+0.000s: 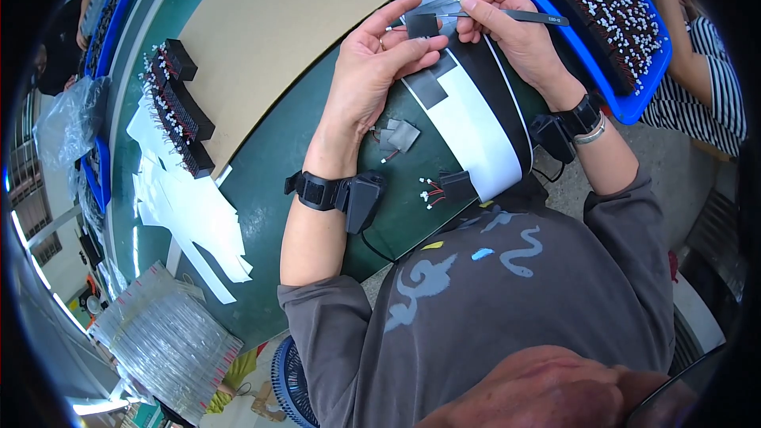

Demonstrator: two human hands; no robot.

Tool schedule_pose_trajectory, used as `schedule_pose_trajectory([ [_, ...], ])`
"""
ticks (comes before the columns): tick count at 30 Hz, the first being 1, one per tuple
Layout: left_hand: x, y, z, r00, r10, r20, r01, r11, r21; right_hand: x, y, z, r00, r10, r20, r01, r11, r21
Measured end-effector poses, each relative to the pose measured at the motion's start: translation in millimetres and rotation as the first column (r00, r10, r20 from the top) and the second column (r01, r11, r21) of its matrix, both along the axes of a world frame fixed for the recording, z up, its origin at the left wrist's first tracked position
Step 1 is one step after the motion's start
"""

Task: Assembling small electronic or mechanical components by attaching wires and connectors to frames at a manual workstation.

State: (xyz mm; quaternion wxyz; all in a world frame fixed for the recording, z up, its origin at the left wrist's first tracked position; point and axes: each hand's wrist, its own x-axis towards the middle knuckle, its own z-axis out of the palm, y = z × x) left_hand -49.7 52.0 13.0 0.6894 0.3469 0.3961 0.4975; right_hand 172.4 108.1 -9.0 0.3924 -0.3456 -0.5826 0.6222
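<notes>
My left hand (369, 59) pinches a small flat black square piece (422, 26) between thumb and fingers; a thin lead with a white connector shows beside it. In my right hand (519, 41) is a pair of dark tweezers (537, 18), its tip at the edge of the square piece. Whether the tip grips it is too small to tell. Below both hands, a long white backing strip (472, 131) with dark grey patches (426, 89) curves toward me. Grey flat pieces (399, 137) with a white connector lie by my left wrist.
A black part with red wires (456, 185) rests near the table's front edge. Left are a brown board (269, 40), a row of black wired parts (186, 115) and white paper strips (190, 206). A blue tray (630, 111) of wired parts stands right, beside another person's arm (683, 40).
</notes>
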Motion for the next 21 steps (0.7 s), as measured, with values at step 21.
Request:
schedule_pose_trajectory([
  [21,-2,1,-6,0.972,-0.011,-0.237,0.046,0.989,0.143,-2,0,4,0.993,0.019,-0.114,-0.031,0.995,-0.099],
])
